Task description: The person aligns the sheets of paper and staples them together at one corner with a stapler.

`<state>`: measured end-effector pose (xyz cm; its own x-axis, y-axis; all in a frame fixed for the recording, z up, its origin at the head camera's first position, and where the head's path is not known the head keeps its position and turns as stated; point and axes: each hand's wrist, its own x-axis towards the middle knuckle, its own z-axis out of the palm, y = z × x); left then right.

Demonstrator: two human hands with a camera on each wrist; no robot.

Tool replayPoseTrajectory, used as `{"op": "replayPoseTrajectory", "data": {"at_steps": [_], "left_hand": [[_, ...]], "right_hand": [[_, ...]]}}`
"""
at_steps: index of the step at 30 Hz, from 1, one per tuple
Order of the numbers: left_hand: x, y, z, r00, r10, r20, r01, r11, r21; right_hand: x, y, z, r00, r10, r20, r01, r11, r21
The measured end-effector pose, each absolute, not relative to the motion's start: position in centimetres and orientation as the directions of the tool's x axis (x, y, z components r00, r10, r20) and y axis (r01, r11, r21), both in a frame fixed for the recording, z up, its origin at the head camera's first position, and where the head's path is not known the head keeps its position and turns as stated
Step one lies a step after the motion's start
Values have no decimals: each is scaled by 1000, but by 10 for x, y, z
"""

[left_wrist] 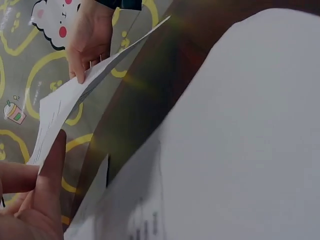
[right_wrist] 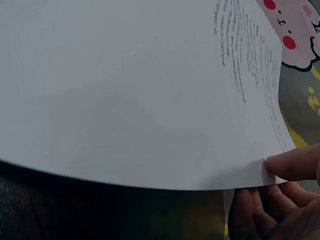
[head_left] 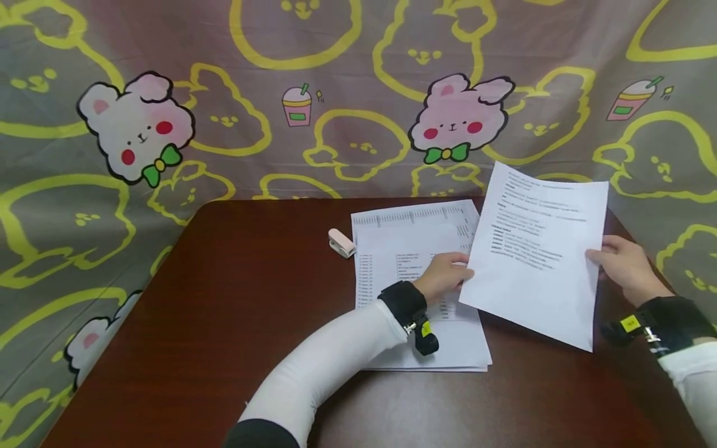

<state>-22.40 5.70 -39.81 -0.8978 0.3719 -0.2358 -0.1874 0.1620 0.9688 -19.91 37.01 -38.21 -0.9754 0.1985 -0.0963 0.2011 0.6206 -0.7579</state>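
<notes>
A printed sheet of paper is held up between both hands at the right, tilted and slightly bowed. My left hand pinches its left edge between thumb and fingers, over a stack of printed papers. At the opposite edge my right hand pinches the sheet; in the right wrist view the thumb lies on the printed face and the fingers are behind. The left wrist view shows the sheet nearly edge-on, spanning both hands. Part of the stack is hidden under my left arm and the raised sheet.
A pale pink stapler-like object lies by the stack's upper left edge. Everything rests on a dark brown table. Behind it hangs a cloth with cartoon rabbits and yellow outlines.
</notes>
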Motion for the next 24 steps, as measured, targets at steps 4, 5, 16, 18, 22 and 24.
{"op": "replayPoseTrajectory", "data": {"at_steps": [4,5,16,18,22,24], "left_hand": [[-221,40,-403,-887,365,-284,-248,142,958],[-220,35,-404,-884,363,-295,-261,141,955],[-210,-13,-400,-829,437,-349,-273,228,934],[-208,-23,-399,-813,464,-352,-257,258,931],[-203,-42,-398,-785,497,-370,-257,282,924],[-202,-51,-398,-774,505,-383,-264,291,919]], "right_hand": [[-200,358,-386,-986,157,-65,152,641,-752],[-200,355,-386,-987,151,-61,144,640,-754],[-199,316,-385,-995,90,-43,90,617,-782],[-199,308,-384,-996,79,-46,84,607,-790],[-198,293,-384,-998,42,-42,58,595,-801],[-198,286,-384,-999,22,-35,42,590,-807]]}}
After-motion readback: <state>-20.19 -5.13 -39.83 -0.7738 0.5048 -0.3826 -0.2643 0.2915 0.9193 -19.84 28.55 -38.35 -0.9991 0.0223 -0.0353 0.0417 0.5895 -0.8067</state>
